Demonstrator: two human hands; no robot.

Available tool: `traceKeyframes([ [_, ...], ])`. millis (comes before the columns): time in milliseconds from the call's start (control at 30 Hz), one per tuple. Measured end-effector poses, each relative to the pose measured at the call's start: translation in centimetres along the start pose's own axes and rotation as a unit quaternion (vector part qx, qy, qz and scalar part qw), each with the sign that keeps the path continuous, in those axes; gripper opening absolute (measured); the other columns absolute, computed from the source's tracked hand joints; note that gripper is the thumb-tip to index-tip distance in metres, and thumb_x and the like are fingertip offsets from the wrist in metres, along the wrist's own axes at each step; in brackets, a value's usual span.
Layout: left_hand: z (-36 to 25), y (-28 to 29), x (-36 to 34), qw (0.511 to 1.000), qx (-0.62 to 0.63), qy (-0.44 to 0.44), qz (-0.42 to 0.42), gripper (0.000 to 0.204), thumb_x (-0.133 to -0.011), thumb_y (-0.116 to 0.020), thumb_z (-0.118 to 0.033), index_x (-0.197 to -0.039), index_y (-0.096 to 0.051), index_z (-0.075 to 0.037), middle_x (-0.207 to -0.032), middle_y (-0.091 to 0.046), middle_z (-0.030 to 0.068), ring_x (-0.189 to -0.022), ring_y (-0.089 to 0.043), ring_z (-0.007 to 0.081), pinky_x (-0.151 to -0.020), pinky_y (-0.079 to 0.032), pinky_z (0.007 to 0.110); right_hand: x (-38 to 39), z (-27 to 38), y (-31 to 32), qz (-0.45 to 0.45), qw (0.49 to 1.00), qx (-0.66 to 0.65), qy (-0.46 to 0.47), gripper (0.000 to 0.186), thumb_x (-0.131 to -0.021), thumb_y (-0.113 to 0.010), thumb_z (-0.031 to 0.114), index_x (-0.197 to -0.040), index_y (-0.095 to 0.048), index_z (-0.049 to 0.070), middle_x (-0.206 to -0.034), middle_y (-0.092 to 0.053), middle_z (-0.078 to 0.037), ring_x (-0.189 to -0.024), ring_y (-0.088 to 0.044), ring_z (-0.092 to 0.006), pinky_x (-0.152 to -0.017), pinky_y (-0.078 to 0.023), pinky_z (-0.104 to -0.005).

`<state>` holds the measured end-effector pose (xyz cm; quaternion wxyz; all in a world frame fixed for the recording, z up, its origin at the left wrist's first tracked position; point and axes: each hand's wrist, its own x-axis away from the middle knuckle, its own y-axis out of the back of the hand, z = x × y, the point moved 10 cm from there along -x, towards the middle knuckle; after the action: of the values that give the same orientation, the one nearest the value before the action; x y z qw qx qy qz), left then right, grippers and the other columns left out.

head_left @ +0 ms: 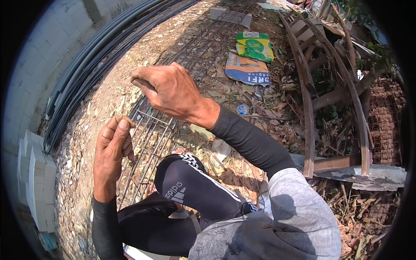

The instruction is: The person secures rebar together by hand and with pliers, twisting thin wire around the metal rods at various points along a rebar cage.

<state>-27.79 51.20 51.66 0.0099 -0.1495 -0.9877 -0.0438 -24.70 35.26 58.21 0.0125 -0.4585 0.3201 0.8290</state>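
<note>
A long cage of steel reinforcing bars [149, 145] with crosswise ties runs from beside my legs away toward the far top of the view. Over its near left side, my left hand [113, 145] is closed in a pinch, thumb against the forefinger. What looks like a thin wire sticks out from its fingertips. Higher and to the right, my right hand [171, 91] hovers above the cage with curled fingers, its back turned up. Anything inside those fingers is hidden. The two hands are apart.
Black pipes [82, 73] curve along a pale block wall [41, 56] at the left. White blocks [41, 182] are stacked nearer. Flattened bags, one green and yellow [255, 47], one orange and blue [247, 69], lie right of the cage. A wooden frame [305, 104] stands farther right among dry leaves.
</note>
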Motion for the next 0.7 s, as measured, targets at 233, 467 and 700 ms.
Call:
traceKeyframes([
  [233,1.9,14.2,4.7,0.887,0.317,-0.130,-0.311,0.024,-0.107,-0.050,-0.029,-0.114,-0.054,-0.006,-0.063,-0.029,-0.0063,-0.049,-0.025,0.0027,-0.037,-0.021,0.019,3.4,8.6,-11.3,0.052,0.919,-0.348,-0.180,0.049,-0.096,-0.059,0.032,-0.130,-0.052,-0.003,-0.108,-0.065,-0.030,-0.084,-0.069,-0.0351,-0.076,-0.054,-0.0449],
  [467,3.4,17.0,8.7,0.807,0.429,-0.183,-0.362,0.019,-0.108,-0.045,-0.023,-0.108,-0.053,-0.006,-0.063,-0.035,-0.0019,-0.054,-0.037,0.0096,-0.050,-0.043,0.026,5.3,7.2,-22.6,-0.009,0.739,-0.576,-0.348,0.056,-0.103,-0.041,0.057,-0.121,-0.050,0.005,-0.086,-0.065,-0.007,-0.072,-0.064,-0.0201,-0.060,-0.050,-0.0394],
  [700,9.5,23.4,12.2,0.746,0.502,-0.072,-0.432,0.024,-0.103,-0.056,-0.025,-0.085,-0.056,-0.009,-0.056,-0.039,-0.0031,-0.052,-0.045,0.0106,-0.061,-0.052,0.029,1.1,0.7,-22.5,-0.071,0.534,-0.716,-0.444,0.040,-0.106,-0.036,0.053,-0.101,-0.046,0.015,-0.059,-0.029,0.008,-0.044,-0.028,-0.0034,-0.038,-0.028,-0.0228],
])
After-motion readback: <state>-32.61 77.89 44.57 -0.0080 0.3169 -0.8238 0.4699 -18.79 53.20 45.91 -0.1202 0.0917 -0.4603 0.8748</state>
